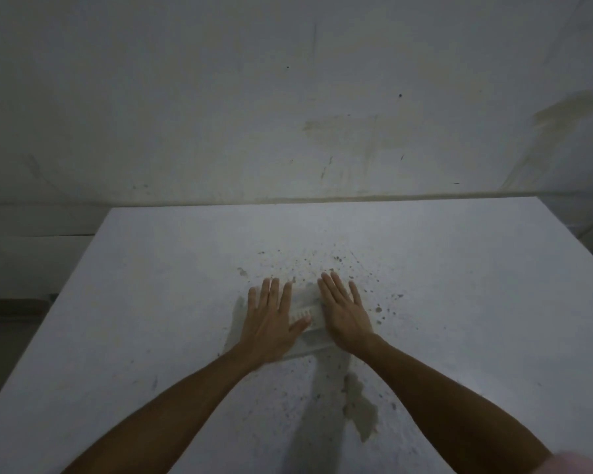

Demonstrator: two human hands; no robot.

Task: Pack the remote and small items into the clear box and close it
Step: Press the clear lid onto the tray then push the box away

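The clear box (307,304) lies on the white table (151,302), near its middle, with its lid down. My left hand (271,319) rests flat on the box's left part, fingers spread. My right hand (344,313) lies flat on its right part, fingers spread too. Most of the box is hidden under both palms. A pale ridged shape shows through the lid between the hands. I cannot make out the remote or the small items in the dim light.
The table top carries dark specks and a grey stain (360,408) near the front. A stained white wall (322,114) stands right behind the table's far edge. The left edge of the table drops to a dark floor (11,319).
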